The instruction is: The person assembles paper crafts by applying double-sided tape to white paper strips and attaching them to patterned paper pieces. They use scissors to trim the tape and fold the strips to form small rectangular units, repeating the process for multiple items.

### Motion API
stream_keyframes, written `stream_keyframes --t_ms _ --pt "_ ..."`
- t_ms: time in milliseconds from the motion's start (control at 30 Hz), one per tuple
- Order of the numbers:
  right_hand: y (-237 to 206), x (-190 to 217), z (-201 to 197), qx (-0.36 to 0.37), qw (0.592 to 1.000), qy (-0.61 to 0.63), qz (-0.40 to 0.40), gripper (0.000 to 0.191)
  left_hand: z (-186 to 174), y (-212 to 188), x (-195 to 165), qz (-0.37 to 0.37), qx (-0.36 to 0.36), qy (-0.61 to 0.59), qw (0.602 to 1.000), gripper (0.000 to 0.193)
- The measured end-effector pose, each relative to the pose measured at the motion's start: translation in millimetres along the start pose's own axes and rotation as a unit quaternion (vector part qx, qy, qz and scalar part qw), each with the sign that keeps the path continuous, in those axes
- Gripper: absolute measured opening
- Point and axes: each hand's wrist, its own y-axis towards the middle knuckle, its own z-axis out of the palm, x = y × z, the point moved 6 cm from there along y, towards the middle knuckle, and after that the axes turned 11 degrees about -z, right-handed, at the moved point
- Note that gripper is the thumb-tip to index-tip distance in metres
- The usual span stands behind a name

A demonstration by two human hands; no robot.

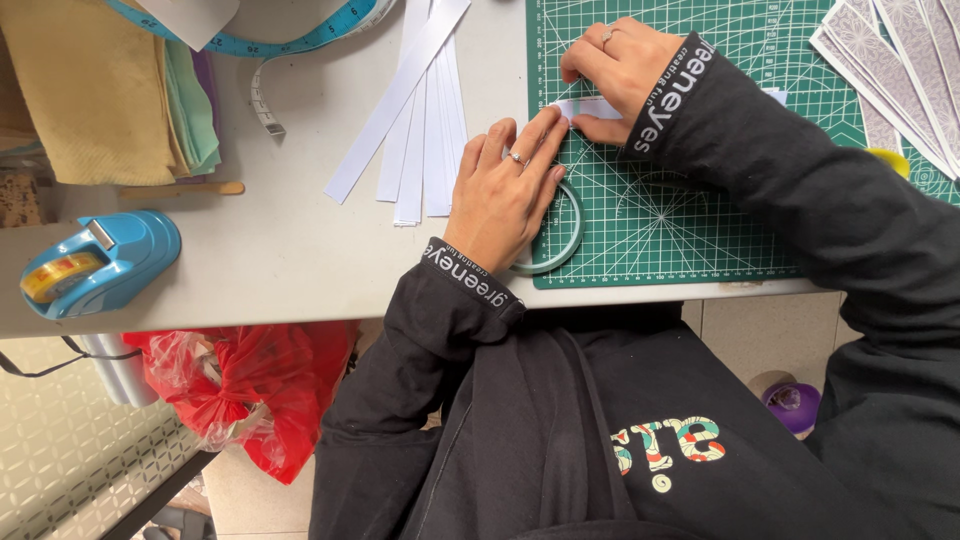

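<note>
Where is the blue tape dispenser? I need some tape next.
In the head view, the blue tape dispenser sits at the table's far left near its front edge, below the folded yellow cloth, away from both hands.

A pale table (pixel 300 260) under even light; below its edge, beige floor tiles (pixel 770 330) and a patterned panel (pixel 70 450).

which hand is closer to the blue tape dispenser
Left. The left hand lies at the cutting mat's left edge, on the side toward the blue tape dispenser; the right hand is farther off, over the mat, on a paper strip.
</note>
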Motion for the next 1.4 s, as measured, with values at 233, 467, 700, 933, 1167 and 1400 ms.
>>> stream_keyframes --t_ms 233,467,700,933,1167,1400 --pt "2 3 -6 -0.015 1.0 0.011 0.001 0.039 0 0 0 0.0 -0.001 0.002 1.0 0.042" --pt "2 2 -31 -0.095 0.988 0.123 -0.017 0.041 1 0 1 -0.011 0.007 -0.023 1.0 0.041" --pt "-105 7 -75 -0.151 0.987 -0.039 0.037 0.018 -2 1 0 -0.006 0.0 -0.035 0.999 0.037" --pt "-262 36 -44 0.042 0.945 -0.044 0.321 0.021 -11 -2 2 -0.012 0.005 -0.046 0.999 0.036" --pt "-287 18 -24 -0.034 0.962 -0.025 0.269 0.037 -15 -1 4 -0.023 0.018 -0.061 0.998 0.034" --pt "-300 -46 13 0.083 0.904 0.253 0.335 0.039 -15 0 5 -0.028 0.014 -0.084 0.996 0.032"
